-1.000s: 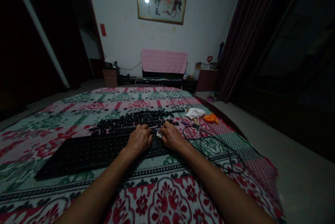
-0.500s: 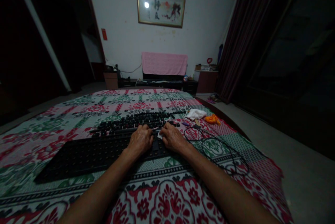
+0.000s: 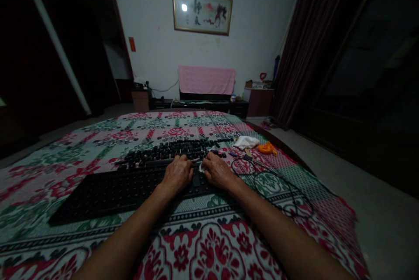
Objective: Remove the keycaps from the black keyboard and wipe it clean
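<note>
A black keyboard base (image 3: 108, 190) with its keycaps off lies across the patterned bedspread (image 3: 203, 249). My left hand (image 3: 176, 174) rests curled on the base's right part, fingers pressed down on its far edge. Just to the right, my right hand (image 3: 216, 171) is closed on a small white wipe (image 3: 201, 168), held against the base. Beyond both hands lies a heap of loose black keycaps (image 3: 170, 151).
The keyboard's black cable (image 3: 271, 184) loops on the bedspread to the right. A white cloth (image 3: 245, 141) and an orange item (image 3: 266, 148) lie near the bed's right edge. Far back stand a pink-covered cabinet (image 3: 206, 80) and a framed picture (image 3: 202, 11).
Both hands stay on the keyboard base with the wipe between them; they have barely shifted. The view has tilted slightly.
</note>
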`<state>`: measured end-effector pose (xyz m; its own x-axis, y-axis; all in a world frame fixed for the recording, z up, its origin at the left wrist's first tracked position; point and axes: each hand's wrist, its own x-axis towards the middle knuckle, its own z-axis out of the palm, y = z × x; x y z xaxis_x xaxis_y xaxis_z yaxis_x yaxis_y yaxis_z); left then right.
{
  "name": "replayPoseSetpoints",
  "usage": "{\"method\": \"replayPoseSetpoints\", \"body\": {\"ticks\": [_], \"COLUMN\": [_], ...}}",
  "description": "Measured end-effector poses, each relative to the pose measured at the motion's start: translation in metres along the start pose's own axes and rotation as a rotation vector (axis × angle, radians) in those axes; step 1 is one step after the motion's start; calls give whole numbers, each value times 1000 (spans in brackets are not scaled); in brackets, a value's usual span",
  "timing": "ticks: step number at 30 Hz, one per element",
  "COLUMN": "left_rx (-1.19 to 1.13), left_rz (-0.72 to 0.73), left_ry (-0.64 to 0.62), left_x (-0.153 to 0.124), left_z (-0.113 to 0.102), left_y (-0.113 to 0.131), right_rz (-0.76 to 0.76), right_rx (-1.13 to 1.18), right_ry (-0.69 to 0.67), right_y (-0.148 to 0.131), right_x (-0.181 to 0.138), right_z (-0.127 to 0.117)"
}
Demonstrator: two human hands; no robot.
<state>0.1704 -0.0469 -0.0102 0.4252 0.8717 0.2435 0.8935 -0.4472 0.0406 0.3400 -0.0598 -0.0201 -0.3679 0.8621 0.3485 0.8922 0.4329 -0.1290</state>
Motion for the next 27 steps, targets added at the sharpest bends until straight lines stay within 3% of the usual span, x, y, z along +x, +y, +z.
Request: {"method": "replayPoseSetpoints", "body": {"ticks": [27], "left_rx": [56], "left_rz": [28], "left_ry": [17], "left_x": [1], "left_z": [2], "left_y": [-2], "right_rz": [-142], "right_rx": [87], "right_ry": [-42], "right_y": [11], "right_x": [3], "right_z": [-7]}}
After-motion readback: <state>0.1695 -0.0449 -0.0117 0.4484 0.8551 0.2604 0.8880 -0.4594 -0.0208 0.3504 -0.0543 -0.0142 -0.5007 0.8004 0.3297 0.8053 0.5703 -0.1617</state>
